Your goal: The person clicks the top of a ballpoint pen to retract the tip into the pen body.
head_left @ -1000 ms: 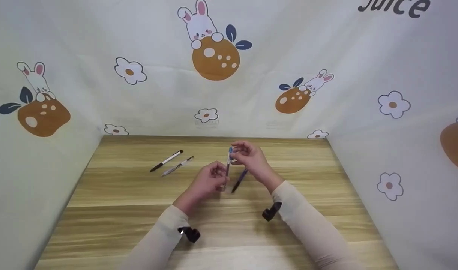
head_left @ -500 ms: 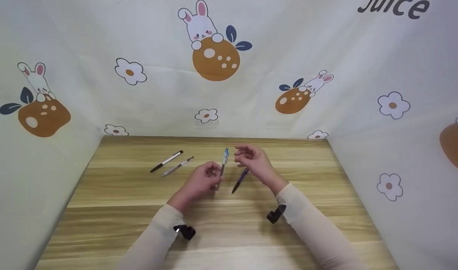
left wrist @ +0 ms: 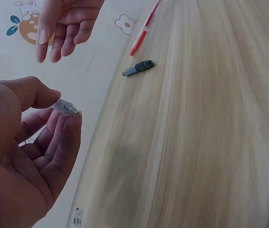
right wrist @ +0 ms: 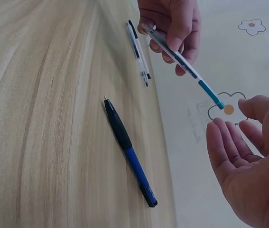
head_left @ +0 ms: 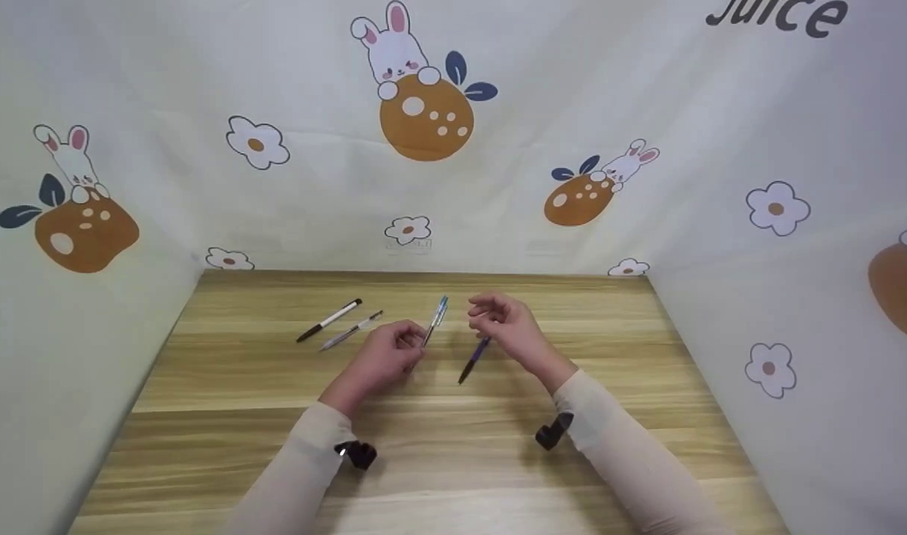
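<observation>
In the head view my left hand (head_left: 382,353) pinches a clear pen (head_left: 436,316) with a teal end between thumb and fingers. Its tip shows by my thumb in the left wrist view, and the teal end slants away from the hand in the right wrist view. My right hand (head_left: 509,319) is raised to the right of this pen, fingers relaxed and slightly bent, holding nothing. Below the right hand a blue pen (right wrist: 136,166) with a black grip lies on the table, its upper end partly covered by the hand in the head view.
On the left of the wooden table (head_left: 223,386) lie a white pen (head_left: 330,319) with black ends and a clear pen with a dark tip (head_left: 351,331). A red pen (left wrist: 144,28) shows in the left wrist view. Printed cloth (head_left: 312,200) surrounds the table's back and sides.
My right hand has let go of the pen's teal end and drawn back slightly to the right. My left hand has shifted left with the pen, which now leans further right.
</observation>
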Demonstrator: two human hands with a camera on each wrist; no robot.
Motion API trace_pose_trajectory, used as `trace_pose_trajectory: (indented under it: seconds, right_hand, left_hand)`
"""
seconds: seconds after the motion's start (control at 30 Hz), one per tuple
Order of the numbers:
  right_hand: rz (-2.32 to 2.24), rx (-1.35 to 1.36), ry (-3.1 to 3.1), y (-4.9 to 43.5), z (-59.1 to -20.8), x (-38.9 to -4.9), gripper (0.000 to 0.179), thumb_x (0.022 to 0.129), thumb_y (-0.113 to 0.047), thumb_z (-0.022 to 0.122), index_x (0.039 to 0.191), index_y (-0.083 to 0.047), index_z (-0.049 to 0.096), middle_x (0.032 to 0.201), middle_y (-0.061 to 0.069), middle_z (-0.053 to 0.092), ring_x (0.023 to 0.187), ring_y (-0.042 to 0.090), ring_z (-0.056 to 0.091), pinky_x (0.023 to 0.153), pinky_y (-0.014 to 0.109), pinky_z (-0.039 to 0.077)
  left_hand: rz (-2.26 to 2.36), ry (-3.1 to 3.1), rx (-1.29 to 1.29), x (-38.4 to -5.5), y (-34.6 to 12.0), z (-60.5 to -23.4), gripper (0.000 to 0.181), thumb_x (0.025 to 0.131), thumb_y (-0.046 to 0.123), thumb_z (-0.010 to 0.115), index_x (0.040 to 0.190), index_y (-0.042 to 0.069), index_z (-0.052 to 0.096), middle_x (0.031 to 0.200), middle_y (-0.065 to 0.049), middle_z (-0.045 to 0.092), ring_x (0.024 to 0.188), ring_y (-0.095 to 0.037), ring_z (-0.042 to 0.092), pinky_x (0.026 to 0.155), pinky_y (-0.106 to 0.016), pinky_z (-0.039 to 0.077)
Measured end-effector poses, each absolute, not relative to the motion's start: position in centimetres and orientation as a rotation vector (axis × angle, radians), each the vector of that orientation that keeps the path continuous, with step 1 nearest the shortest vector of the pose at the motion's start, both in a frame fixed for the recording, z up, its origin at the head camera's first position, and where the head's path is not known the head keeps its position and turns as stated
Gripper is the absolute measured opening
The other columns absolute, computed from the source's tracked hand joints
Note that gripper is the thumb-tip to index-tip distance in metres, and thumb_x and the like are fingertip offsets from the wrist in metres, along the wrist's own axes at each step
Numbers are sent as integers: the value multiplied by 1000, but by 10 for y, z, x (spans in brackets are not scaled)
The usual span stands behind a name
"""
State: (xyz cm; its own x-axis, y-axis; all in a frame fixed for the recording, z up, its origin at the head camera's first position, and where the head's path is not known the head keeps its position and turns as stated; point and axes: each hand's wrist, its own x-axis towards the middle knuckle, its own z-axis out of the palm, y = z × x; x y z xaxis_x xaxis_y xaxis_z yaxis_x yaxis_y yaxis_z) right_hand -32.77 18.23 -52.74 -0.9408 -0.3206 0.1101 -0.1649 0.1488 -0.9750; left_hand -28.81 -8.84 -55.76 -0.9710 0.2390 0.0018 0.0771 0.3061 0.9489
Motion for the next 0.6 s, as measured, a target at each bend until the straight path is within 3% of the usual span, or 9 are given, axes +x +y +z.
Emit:
trace_pose_trajectory:
  seconds: [0.27,0.43,0.5,0.6]
  right_hand:
    - [-1870,-489,2306,184,-527,-323,34,103,-2,75,136,2,70,120,17,73,101,20,74,91,44,64]
    - [-1873,-485,2290,185,-530,-322,33,103,-1,74,136,1,70,124,26,71,101,20,73,86,33,63]
    - [-1878,-484,2276,185,-531,-322,33,103,-2,74,136,2,70,125,28,70,101,20,73,86,34,64]
    - [-1881,-481,2261,184,-532,-321,35,102,-3,76,136,3,70,125,26,70,102,20,73,92,46,64]
  left_hand:
    - [1606,2592,304,-291,-102,-561,24,97,0,76,121,-1,77,98,-4,69,89,-18,65,76,-31,56]
    - [1513,2672,300,-293,-111,-563,20,98,2,78,118,2,78,97,-2,71,89,-17,66,79,-34,57]
    - [1471,2700,291,-293,-114,-564,19,98,3,78,117,4,79,97,-2,71,89,-17,66,81,-36,57]
    - [1403,2746,287,-293,-120,-564,19,98,4,77,117,5,80,96,-1,72,89,-17,67,81,-38,57]
